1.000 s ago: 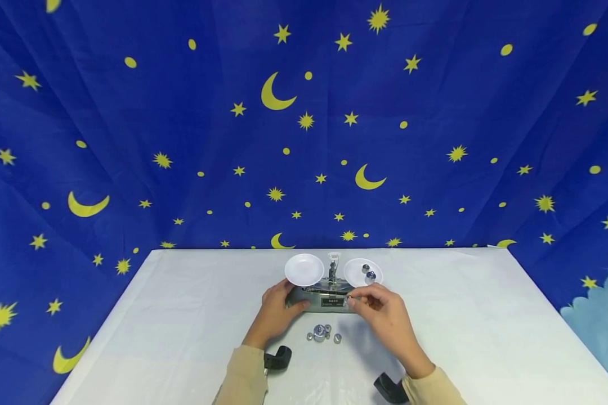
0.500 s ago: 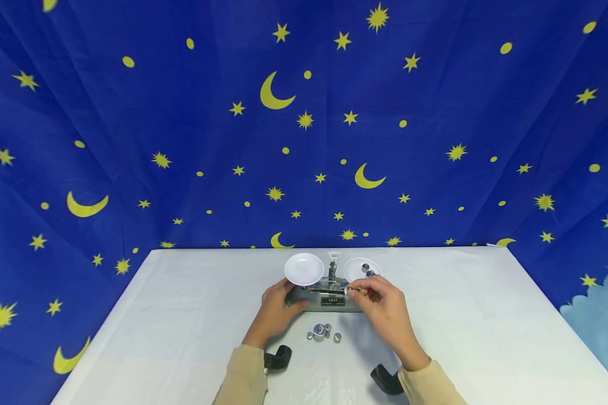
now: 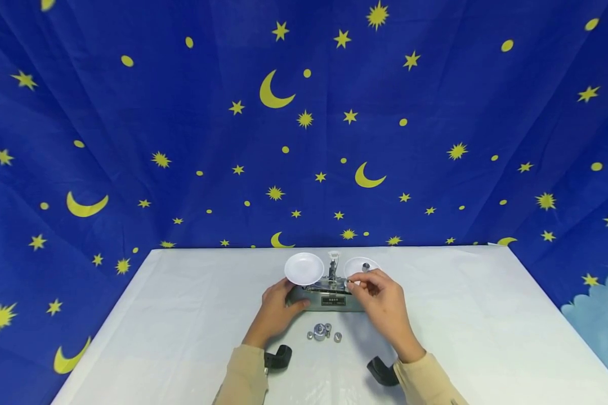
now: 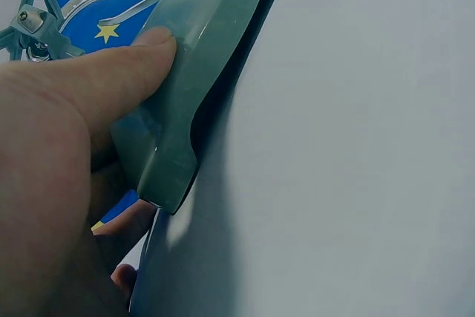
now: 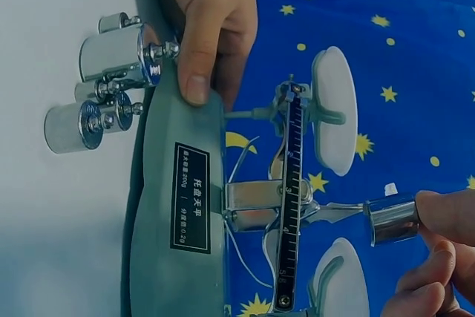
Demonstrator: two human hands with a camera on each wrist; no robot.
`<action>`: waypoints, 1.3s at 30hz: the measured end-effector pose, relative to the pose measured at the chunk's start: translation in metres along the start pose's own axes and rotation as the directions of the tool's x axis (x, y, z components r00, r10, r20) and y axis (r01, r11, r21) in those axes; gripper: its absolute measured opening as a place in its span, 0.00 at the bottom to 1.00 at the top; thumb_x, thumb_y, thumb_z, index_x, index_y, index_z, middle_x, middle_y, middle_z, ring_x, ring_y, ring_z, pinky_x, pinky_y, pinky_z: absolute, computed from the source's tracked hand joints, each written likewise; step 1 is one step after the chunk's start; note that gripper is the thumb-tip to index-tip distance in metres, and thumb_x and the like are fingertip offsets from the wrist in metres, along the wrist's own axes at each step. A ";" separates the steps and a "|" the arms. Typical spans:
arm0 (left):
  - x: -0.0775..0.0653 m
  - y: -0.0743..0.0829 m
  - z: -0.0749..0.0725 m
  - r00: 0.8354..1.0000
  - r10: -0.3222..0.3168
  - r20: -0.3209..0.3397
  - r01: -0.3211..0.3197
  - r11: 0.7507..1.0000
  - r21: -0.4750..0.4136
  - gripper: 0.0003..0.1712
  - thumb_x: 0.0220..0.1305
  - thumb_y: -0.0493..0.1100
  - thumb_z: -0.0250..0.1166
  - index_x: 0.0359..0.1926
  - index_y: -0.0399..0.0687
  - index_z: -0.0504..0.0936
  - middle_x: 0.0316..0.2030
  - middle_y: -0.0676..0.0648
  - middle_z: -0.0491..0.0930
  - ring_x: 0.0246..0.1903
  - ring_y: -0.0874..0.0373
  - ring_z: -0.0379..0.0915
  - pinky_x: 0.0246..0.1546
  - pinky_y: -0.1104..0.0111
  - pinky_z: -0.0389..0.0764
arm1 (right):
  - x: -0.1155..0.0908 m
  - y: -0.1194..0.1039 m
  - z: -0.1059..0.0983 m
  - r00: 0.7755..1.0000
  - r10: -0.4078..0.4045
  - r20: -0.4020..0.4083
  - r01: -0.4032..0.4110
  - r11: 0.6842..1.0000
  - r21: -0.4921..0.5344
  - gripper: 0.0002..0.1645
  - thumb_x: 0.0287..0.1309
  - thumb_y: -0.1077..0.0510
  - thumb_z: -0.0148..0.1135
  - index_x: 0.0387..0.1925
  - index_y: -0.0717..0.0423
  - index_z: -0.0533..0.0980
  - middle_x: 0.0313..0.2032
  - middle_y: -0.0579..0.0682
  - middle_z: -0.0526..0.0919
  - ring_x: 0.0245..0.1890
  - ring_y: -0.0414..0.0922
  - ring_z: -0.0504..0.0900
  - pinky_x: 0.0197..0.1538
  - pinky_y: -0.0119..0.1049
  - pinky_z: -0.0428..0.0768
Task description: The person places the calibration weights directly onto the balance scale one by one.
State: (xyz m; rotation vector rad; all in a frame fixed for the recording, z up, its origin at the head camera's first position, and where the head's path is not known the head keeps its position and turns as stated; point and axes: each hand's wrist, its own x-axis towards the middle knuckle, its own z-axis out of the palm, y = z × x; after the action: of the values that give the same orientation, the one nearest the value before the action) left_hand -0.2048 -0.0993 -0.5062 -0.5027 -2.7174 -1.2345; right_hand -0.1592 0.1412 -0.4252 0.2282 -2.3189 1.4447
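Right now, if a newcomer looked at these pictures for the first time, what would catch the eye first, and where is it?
Probably the deep-blue backdrop with yellow moons and stars, filling the upper part of the head view. Next comes the green balance scale on the white table, its left end held by the left hand. Near its white right pan, the right hand pinches a shiny metal weight.

We see a white table (image 3: 182, 326); on it stands a balance (image 3: 329, 298), touching the left hand (image 3: 275, 310); five weights (image 3: 320, 333) lie right of that hand.
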 end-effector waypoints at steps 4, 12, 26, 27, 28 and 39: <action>0.001 0.000 0.000 1.000 -0.003 0.001 0.003 1.000 0.001 0.37 0.63 0.52 0.70 0.68 0.38 0.73 0.67 0.38 0.72 0.68 0.40 0.64 0.70 0.41 0.53 | 0.002 0.000 0.001 0.999 -0.030 -0.017 0.030 0.999 -0.010 0.07 0.52 0.67 0.74 0.33 0.53 0.87 0.25 0.44 0.76 0.26 0.41 0.72 0.29 0.28 0.72; 0.001 -0.002 0.000 1.000 0.002 0.000 -0.002 1.000 0.006 0.38 0.62 0.51 0.70 0.68 0.38 0.73 0.67 0.38 0.72 0.68 0.41 0.64 0.70 0.40 0.54 | 0.009 -0.001 0.004 0.994 -0.094 -0.063 0.092 0.995 -0.045 0.08 0.51 0.69 0.74 0.31 0.54 0.87 0.24 0.43 0.74 0.24 0.39 0.71 0.27 0.27 0.71; 0.000 0.000 -0.001 1.000 0.014 -0.004 -0.014 1.000 -0.005 0.37 0.62 0.50 0.70 0.68 0.38 0.73 0.67 0.37 0.72 0.69 0.41 0.64 0.70 0.40 0.54 | 0.017 0.003 0.003 0.984 -0.129 -0.119 0.120 0.989 -0.082 0.06 0.50 0.68 0.74 0.30 0.56 0.87 0.24 0.44 0.74 0.23 0.40 0.71 0.26 0.27 0.70; 0.000 0.000 -0.001 1.000 0.013 -0.004 -0.013 1.000 -0.007 0.37 0.63 0.51 0.70 0.68 0.38 0.73 0.67 0.37 0.72 0.69 0.41 0.64 0.70 0.40 0.54 | 0.018 0.003 0.003 0.983 -0.134 -0.123 0.124 0.989 -0.080 0.06 0.50 0.68 0.74 0.30 0.56 0.87 0.24 0.44 0.74 0.23 0.40 0.71 0.26 0.27 0.70; 0.000 0.000 -0.001 1.000 0.011 -0.002 -0.011 1.000 -0.009 0.37 0.63 0.51 0.70 0.68 0.38 0.73 0.67 0.38 0.72 0.69 0.41 0.64 0.70 0.40 0.53 | 0.019 0.003 0.003 0.983 -0.137 -0.126 0.128 0.989 -0.076 0.06 0.50 0.68 0.74 0.30 0.56 0.87 0.24 0.44 0.74 0.23 0.40 0.71 0.26 0.26 0.70; 0.001 0.000 -0.002 1.000 0.003 0.002 -0.003 1.000 -0.008 0.37 0.63 0.52 0.70 0.68 0.40 0.73 0.67 0.38 0.72 0.69 0.42 0.64 0.71 0.41 0.53 | 0.028 0.006 0.000 0.988 -0.100 -0.117 0.099 0.995 -0.008 0.05 0.54 0.62 0.74 0.32 0.61 0.86 0.26 0.47 0.76 0.25 0.42 0.73 0.28 0.26 0.71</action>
State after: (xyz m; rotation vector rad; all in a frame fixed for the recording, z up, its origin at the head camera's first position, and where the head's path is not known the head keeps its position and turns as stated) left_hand -0.2052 -0.1002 -0.5048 -0.5090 -2.7140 -1.2448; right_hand -0.1869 0.1458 -0.4187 0.2479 -2.1840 1.3692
